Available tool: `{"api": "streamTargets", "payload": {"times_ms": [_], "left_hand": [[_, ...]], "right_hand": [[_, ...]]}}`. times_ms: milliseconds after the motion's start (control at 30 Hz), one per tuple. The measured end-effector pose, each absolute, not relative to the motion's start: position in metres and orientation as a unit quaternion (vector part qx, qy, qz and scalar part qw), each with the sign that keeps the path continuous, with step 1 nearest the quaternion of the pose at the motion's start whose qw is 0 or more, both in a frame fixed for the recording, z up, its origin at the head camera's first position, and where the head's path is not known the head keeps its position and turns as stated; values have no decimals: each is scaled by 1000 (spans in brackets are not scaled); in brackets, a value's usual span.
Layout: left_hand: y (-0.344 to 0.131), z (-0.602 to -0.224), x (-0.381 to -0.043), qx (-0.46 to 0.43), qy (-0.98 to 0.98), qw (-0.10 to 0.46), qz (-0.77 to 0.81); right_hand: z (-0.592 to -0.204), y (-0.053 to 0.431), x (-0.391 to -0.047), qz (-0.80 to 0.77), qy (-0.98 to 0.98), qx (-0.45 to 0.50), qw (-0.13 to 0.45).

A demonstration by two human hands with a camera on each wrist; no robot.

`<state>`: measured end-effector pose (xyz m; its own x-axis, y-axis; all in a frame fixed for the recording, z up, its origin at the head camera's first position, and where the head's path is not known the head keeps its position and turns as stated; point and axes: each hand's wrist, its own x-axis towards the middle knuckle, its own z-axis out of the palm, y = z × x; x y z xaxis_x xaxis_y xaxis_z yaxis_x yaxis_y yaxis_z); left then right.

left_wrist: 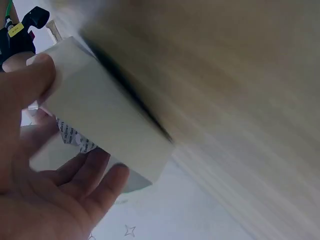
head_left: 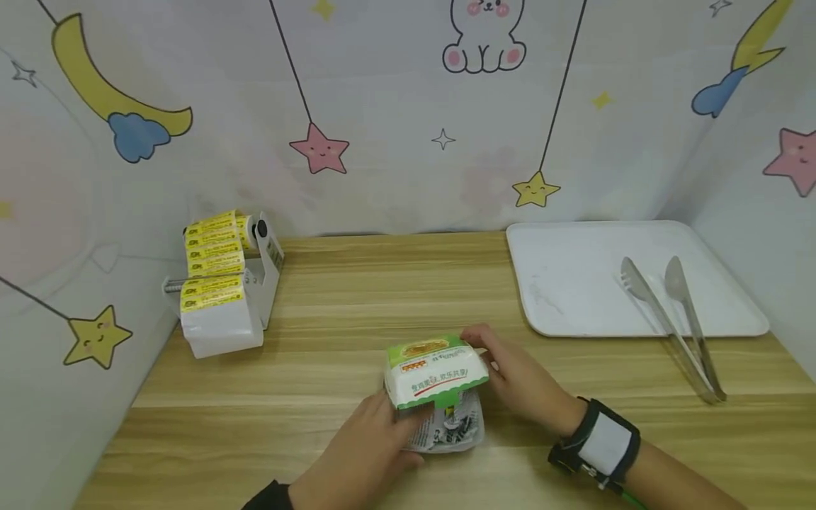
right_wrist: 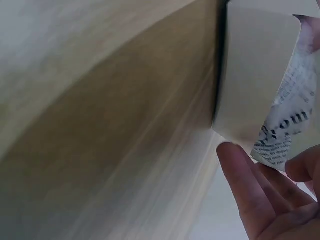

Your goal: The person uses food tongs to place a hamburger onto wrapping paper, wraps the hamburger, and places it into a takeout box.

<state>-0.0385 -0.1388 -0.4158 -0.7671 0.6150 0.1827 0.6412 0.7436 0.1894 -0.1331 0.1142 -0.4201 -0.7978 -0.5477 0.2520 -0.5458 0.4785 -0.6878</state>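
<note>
A white and green paper food box sits at the front middle of the table, its printed lid tilted over the base and its front partly open. Newspaper-print wrapping paper shows inside, its contents hidden. My left hand grips the box's left side, with the thumb along the front gap; in the left wrist view the thumb lies on the plain box wall and fingers curl at the lid's edge. My right hand holds the lid's right side between fingers and thumb. The same printed paper pokes out close to its fingertips.
A label dispenser with a roll of yellow-and-white stickers stands at the back left. At the back right lies a white tray, with metal tongs resting across its front edge. Printed cloth walls enclose the table.
</note>
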Motion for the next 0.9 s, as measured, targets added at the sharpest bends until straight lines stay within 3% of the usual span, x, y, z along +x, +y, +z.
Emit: {"api": "streamTargets", "payload": {"times_ms": [133,300,500,667,900], "left_hand": [[-139,-415,-39,-244,-948,73,-188],[-136,-414,-38,-161,-953,101,-235],[-135,-415,-39,-89,-954,29,-285],[-134,-414,-45,-84,-933,-19,-350],[-132,-413,-47,-82,-931,-23,-355]], "right_hand": [[-423,116,-129,-360,875,-322,-41],[-423,116,-124,-359,878,-315,-39],[-423,115,-119,-364,872,-326,-30],[-427,120,-114,-391,856,-338,23],[-423,130,-103,-481,803,-313,160]]}}
